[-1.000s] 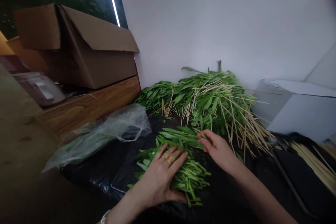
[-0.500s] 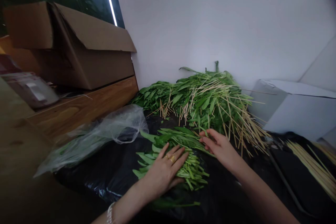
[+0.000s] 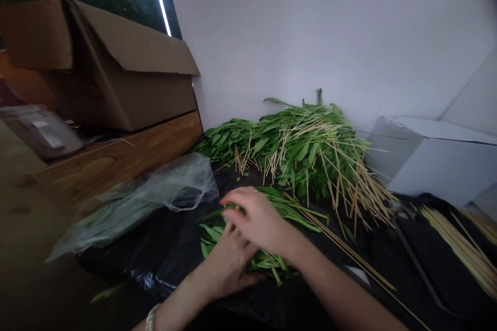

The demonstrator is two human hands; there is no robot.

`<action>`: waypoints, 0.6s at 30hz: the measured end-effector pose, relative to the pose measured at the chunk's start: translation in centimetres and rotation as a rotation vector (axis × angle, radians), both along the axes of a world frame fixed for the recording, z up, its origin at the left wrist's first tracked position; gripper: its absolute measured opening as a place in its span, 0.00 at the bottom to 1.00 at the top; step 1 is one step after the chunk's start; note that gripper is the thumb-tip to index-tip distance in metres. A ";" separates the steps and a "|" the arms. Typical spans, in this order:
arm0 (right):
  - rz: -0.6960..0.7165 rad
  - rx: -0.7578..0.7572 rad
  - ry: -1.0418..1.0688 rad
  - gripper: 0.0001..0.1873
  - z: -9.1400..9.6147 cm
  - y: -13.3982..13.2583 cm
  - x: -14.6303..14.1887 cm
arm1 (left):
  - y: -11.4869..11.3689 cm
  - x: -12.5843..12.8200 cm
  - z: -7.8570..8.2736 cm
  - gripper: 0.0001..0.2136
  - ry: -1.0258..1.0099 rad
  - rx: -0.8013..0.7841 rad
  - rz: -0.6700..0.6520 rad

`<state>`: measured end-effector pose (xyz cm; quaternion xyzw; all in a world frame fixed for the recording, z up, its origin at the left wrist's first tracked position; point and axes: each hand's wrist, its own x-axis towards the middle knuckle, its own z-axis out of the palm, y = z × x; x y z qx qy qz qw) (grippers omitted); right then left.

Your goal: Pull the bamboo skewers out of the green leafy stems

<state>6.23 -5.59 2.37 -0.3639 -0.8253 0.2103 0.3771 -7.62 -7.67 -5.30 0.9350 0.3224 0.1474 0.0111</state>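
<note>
A bunch of leafy greens [image 3: 212, 232] lies on the black plastic sheet, its cut pale-green stems pointing right. My left hand [image 3: 229, 258] is closed over the middle of this bunch, thumb low on the near side, fingers partly covered. Across it passes my right hand [image 3: 260, 217], fingers curved and thumb slightly apart from them, with nothing plainly held. Just beyond, more loose greens [image 3: 293, 209] lie beside a few thin wooden skewers [image 3: 361, 258]. A blurred leaf piece [image 3: 106, 294] appears left of my left wrist.
A heap of greens threaded on skewers [image 3: 310, 150] stands against the white wall. On the left are a clear plastic bag [image 3: 186, 181] of greens and a cardboard box [image 3: 135, 83] on a wooden ledge. A white box [image 3: 438, 160] and bundled sticks [image 3: 458, 243] lie right.
My right hand has swung left from the loose greens to above my left hand. Skewers its arm had covered now show. A blurred leaf piece has appeared at lower left.
</note>
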 end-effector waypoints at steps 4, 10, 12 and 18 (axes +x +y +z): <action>-0.422 -0.076 -0.276 0.10 -4.1 2.2 9.6 | 1.2 0.7 0.1 0.36 0.078 0.098 -0.029; -0.619 -0.128 -0.437 0.09 -8.4 2.9 15.5 | 1.2 1.4 -0.8 0.44 0.083 0.003 -0.076; -0.625 -0.130 -0.445 0.07 -8.9 3.1 15.1 | 1.0 1.1 0.0 0.47 0.063 -0.020 -0.096; -0.671 -0.107 -0.267 0.06 -7.8 4.6 14.8 | 1.3 -0.1 3.5 0.36 -0.191 -0.002 -0.027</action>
